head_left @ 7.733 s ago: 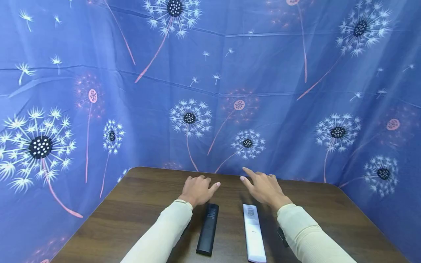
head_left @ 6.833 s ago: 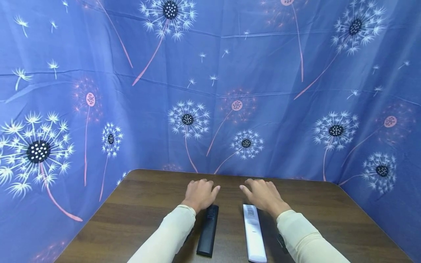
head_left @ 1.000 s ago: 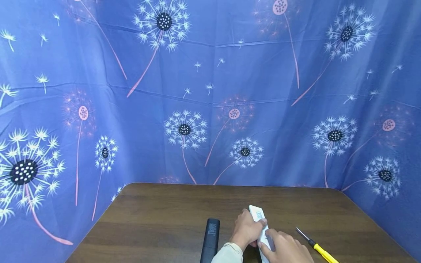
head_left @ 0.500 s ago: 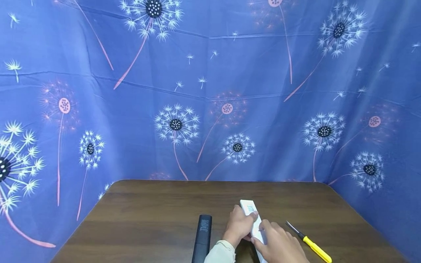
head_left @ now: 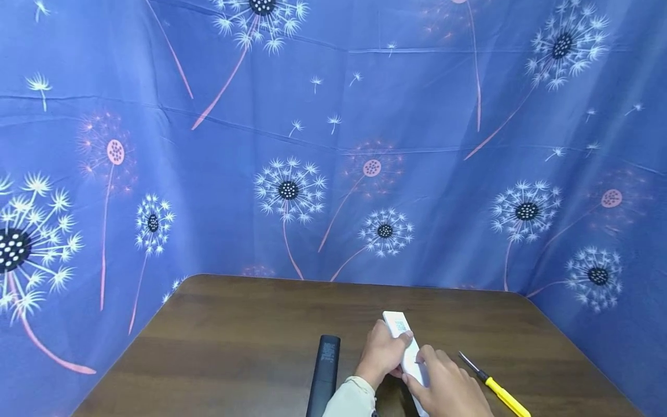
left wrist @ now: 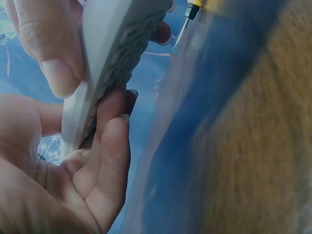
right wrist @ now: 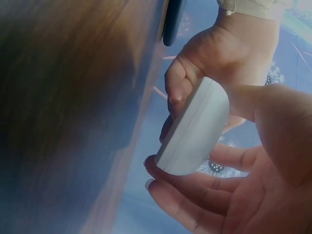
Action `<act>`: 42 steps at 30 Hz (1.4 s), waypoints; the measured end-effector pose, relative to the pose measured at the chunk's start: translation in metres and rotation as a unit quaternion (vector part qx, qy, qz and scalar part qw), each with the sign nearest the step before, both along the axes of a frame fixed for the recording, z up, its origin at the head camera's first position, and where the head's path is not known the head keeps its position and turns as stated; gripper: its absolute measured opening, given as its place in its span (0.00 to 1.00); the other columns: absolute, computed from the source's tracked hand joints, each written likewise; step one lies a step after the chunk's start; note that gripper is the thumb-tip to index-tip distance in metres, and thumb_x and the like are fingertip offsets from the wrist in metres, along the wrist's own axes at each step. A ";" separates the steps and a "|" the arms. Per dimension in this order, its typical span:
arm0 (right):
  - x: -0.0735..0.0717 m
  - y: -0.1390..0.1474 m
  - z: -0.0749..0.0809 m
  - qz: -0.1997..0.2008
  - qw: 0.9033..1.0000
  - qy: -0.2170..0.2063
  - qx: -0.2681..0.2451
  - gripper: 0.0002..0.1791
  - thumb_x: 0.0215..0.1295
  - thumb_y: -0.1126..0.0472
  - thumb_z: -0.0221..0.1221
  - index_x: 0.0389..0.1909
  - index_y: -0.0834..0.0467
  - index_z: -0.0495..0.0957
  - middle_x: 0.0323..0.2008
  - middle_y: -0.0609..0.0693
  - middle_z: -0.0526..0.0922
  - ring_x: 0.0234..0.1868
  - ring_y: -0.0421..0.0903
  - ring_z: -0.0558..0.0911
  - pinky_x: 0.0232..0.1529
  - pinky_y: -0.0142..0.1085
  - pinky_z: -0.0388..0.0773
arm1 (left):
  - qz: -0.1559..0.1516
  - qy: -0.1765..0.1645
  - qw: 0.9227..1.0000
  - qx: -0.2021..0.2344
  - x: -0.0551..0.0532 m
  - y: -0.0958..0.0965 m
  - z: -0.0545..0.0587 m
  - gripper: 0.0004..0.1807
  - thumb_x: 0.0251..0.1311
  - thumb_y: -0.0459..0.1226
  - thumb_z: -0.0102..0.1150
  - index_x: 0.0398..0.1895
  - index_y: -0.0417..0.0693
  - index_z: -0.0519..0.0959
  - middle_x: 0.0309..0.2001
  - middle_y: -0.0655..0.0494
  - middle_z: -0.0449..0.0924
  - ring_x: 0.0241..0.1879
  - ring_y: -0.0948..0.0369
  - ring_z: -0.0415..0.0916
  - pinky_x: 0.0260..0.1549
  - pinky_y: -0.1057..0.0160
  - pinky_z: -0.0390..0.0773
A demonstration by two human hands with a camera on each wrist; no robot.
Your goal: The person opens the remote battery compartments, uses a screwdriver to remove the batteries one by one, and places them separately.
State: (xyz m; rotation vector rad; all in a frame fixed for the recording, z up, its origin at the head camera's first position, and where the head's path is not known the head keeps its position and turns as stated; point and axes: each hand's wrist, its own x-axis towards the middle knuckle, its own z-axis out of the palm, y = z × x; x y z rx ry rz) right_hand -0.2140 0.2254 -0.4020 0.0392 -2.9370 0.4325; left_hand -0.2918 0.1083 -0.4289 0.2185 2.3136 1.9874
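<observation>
A white remote control is held above the table in both hands, its plain back with a small printed code facing up. Raised buttons on its underside show in the left wrist view, where the remote's side runs past the fingers. My left hand grips the far half from the left, thumb over the back. On the near half, my right hand pinches it, with a finger bent against a small mark on the back. The remote's rounded near end faces the right wrist view.
Left of the hands a black remote control lies on the brown wooden table. A screwdriver with a yellow handle lies to the right. Behind the table hangs a blue cloth with dandelion prints.
Earlier both hands hovered unladen and the white remote lay on the table; now both hold it raised. The screwdriver has come into view. Over the last second the grip looks nearly the same.
</observation>
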 end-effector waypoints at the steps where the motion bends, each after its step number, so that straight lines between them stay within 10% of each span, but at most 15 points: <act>1: 0.000 0.000 0.000 -0.001 1.000 0.001 -0.003 0.24 0.56 0.46 0.72 0.42 0.55 0.74 0.30 0.46 0.74 0.23 0.43 0.72 0.25 0.42 0.72 | 0.000 0.000 1.000 -0.003 -0.001 0.000 0.000 0.19 0.65 0.40 0.64 0.46 0.33 0.70 0.19 0.49 0.75 0.11 0.59 0.76 0.08 0.63 0.75; 14: 0.002 0.003 0.000 -0.010 0.999 0.017 -0.028 0.30 0.54 0.45 0.73 0.52 0.57 0.76 0.33 0.50 0.76 0.26 0.44 0.74 0.25 0.42 0.73 | 0.005 -0.004 1.000 0.000 -0.002 0.001 0.005 0.24 0.63 0.42 0.66 0.50 0.32 0.69 0.23 0.48 0.74 0.12 0.60 0.75 0.09 0.65 0.75; 27: 0.011 -0.001 -0.006 0.012 0.992 0.110 -0.055 0.29 0.57 0.50 0.72 0.56 0.60 0.81 0.33 0.51 0.78 0.25 0.41 0.74 0.26 0.39 0.74 | -0.027 -0.002 0.995 0.093 0.004 0.009 -0.005 0.26 0.69 0.45 0.57 0.57 0.32 0.67 0.34 0.50 0.77 0.26 0.59 0.82 0.23 0.60 0.82; 42: 0.005 -0.010 0.005 0.053 0.984 0.153 -0.074 0.19 0.58 0.53 0.72 0.45 0.60 0.87 0.36 0.48 0.83 0.28 0.35 0.75 0.27 0.30 0.75 | -0.027 0.002 0.990 0.139 -0.007 0.003 0.005 0.22 0.76 0.47 0.46 0.58 0.37 0.67 0.37 0.47 0.78 0.31 0.56 0.81 0.34 0.61 0.80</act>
